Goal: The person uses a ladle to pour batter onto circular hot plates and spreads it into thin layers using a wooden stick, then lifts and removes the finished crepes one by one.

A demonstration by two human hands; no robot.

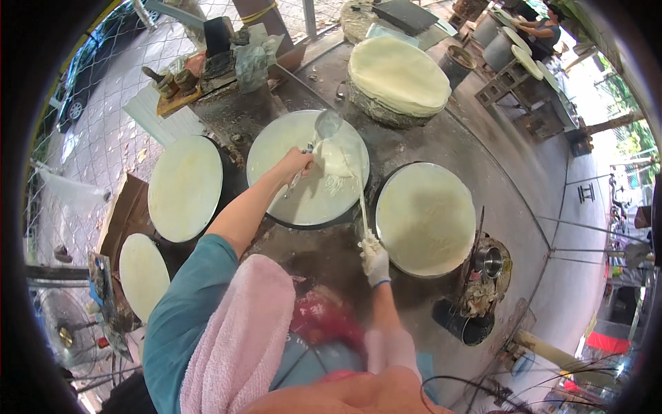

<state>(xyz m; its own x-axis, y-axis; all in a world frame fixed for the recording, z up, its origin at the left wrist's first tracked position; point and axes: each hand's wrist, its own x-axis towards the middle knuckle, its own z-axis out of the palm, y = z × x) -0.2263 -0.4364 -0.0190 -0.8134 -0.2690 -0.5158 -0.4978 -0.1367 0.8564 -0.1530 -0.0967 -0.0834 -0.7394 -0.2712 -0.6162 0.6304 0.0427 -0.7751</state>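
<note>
My bare left hand (296, 165) is closed round the handle of a metal ladle (328, 125), whose bowl is over the far part of a round pan (276, 190). White batter (338, 157) lies wet and uneven on this pan, just below the ladle bowl. In a whitish glove, my right hand (376, 262) grips a long thin stick (363, 207) that reaches up to the batter; its far end is hard to make out. Right of it is another round pan (426, 219) with a pale, smooth surface, partly in shadow.
Two more pale round pans (185, 188) (144, 276) stand at the left. A stack of pale round sheets (400, 76) rests beyond the middle pan. At the right are a metal bowl (488, 262) and a dark bucket (477, 330). Another person (546, 31) works far right.
</note>
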